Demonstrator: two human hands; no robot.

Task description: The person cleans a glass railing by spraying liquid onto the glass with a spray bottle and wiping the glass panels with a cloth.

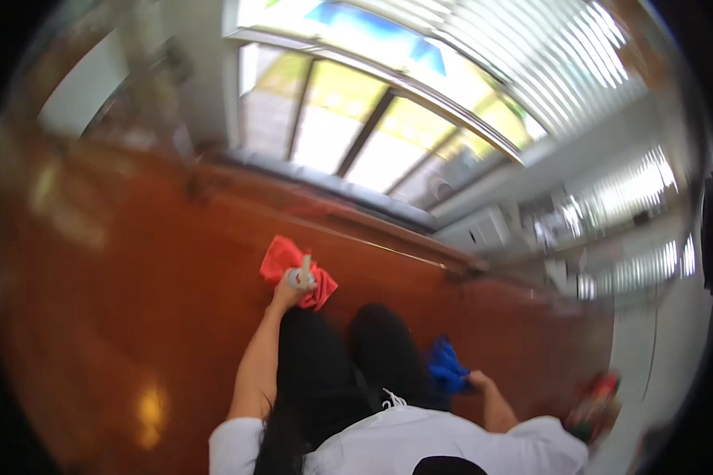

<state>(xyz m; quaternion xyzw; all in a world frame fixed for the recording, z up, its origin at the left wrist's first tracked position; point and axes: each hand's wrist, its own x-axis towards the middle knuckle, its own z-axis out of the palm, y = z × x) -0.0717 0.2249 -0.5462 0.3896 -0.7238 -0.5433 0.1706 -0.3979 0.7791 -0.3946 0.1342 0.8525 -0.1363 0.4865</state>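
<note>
My left hand point(287, 294) is closed round a small pale container point(297, 278), with a red cloth point(281, 257) spread beneath and around it. Something pale and upright shows at the container's top, too blurred to name. On the right, my right hand point(477, 381) grips the edge of a bunched blue cloth point(448, 366), which hangs beside my right leg. Both hands are low, on either side of my black-clad legs, over the reddish-brown floor.
Ahead is a long wooden ledge point(341, 229) below large windows point(348, 119). White cabinets point(483, 229) stand to the right. A blurred red and green object point(598, 404) is at the lower right.
</note>
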